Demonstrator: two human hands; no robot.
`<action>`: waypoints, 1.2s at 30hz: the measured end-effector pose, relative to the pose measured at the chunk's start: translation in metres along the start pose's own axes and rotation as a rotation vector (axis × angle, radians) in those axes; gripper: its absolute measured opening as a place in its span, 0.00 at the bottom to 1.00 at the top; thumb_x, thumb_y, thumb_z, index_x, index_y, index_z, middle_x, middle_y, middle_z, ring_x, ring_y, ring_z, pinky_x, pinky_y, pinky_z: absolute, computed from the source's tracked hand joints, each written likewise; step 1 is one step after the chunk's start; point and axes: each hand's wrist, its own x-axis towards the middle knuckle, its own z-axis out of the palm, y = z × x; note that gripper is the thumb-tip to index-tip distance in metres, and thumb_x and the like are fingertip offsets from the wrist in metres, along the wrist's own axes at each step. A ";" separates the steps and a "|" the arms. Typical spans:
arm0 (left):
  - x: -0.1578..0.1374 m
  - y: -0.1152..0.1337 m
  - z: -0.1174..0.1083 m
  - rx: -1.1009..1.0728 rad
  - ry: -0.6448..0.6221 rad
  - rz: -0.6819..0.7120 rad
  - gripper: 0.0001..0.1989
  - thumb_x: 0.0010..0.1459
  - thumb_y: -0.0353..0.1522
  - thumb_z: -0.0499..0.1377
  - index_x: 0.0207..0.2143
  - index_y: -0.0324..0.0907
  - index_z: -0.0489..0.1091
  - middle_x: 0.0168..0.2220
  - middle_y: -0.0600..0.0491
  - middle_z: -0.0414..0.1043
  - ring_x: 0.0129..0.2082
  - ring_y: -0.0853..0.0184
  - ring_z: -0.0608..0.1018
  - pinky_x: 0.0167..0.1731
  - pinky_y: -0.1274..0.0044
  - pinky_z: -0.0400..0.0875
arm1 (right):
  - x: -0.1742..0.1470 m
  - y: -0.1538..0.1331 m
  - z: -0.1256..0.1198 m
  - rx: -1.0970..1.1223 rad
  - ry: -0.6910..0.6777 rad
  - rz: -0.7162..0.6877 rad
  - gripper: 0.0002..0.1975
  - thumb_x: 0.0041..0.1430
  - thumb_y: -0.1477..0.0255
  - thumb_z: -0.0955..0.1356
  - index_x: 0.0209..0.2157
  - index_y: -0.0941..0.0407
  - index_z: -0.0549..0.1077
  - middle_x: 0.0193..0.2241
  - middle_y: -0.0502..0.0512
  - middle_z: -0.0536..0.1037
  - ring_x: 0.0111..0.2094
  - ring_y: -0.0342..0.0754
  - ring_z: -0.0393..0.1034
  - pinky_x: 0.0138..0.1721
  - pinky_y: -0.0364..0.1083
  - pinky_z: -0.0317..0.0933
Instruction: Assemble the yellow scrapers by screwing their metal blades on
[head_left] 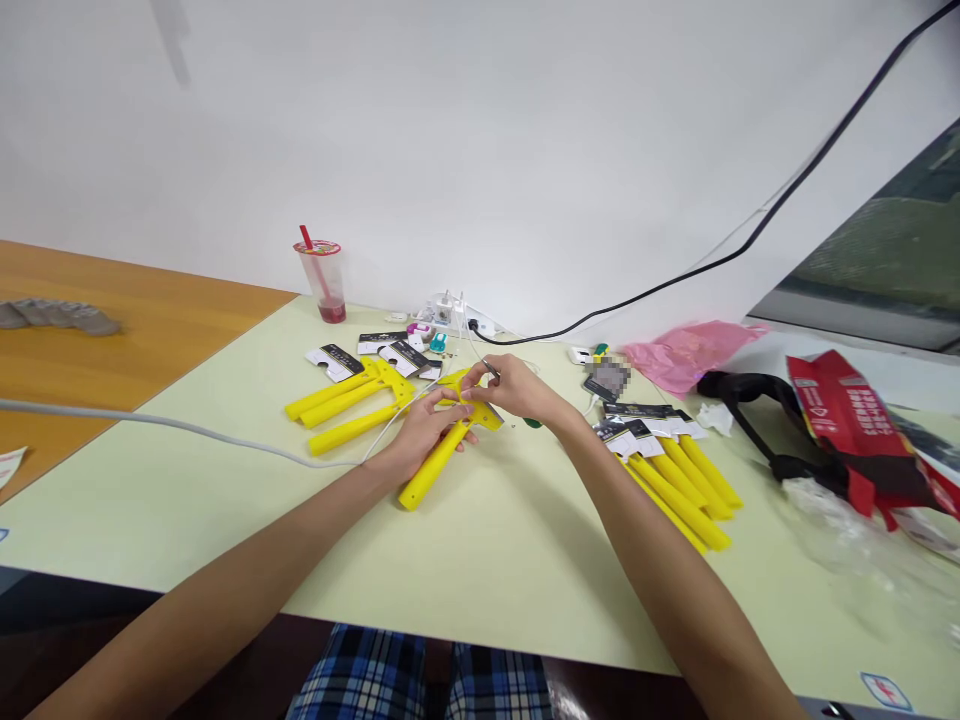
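Bare forearms (232, 575) run in from the lower corners and meet at a yellow-handled scraper-like tool (435, 465), held just above the middle of the pale tabletop (480, 570). It looks light and stiff, probably plastic in the handle and a little slick; the neck, where handle meets head, seems the steadiest place to hold it. Its handle tilts toward the person, with the head pointing away.

Left hand (420, 428) grips that neck, thumb laid on top and fingers curled beneath, the wrist low. Right hand (514, 385) arches over the head from the other side, thumb and forefinger drawn into a pinch around a slim dark rod (491, 370) — whether the tips also grip the head is too small to tell.

Near the left hand lie more yellow handles (352, 430), with black-and-white cards (334, 362) beyond. Right of the arms sits another yellow bundle (679, 500). Farther out are a power strip (450, 317), a red-strawed cup (321, 280) and a pink plastic bag (686, 355).
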 end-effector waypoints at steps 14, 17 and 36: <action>0.001 -0.005 0.000 0.003 -0.003 0.025 0.26 0.49 0.35 0.78 0.43 0.45 0.68 0.33 0.51 0.82 0.23 0.60 0.85 0.17 0.79 0.74 | -0.001 -0.004 0.000 0.338 -0.103 0.384 0.12 0.49 0.71 0.79 0.33 0.55 0.75 0.25 0.46 0.71 0.20 0.38 0.54 0.17 0.41 0.44; 0.001 -0.006 -0.001 0.029 -0.014 0.024 0.26 0.50 0.36 0.78 0.44 0.45 0.68 0.33 0.51 0.82 0.23 0.59 0.85 0.17 0.79 0.75 | 0.000 -0.001 0.000 0.471 -0.137 0.429 0.18 0.45 0.73 0.81 0.34 0.54 0.72 0.24 0.43 0.67 0.20 0.37 0.53 0.16 0.40 0.43; 0.002 -0.004 -0.004 0.023 -0.015 0.027 0.24 0.50 0.37 0.77 0.42 0.45 0.68 0.35 0.50 0.82 0.22 0.62 0.84 0.17 0.80 0.73 | -0.002 0.006 -0.002 0.449 -0.107 0.297 0.21 0.52 0.59 0.83 0.36 0.55 0.74 0.27 0.45 0.69 0.23 0.38 0.54 0.18 0.40 0.48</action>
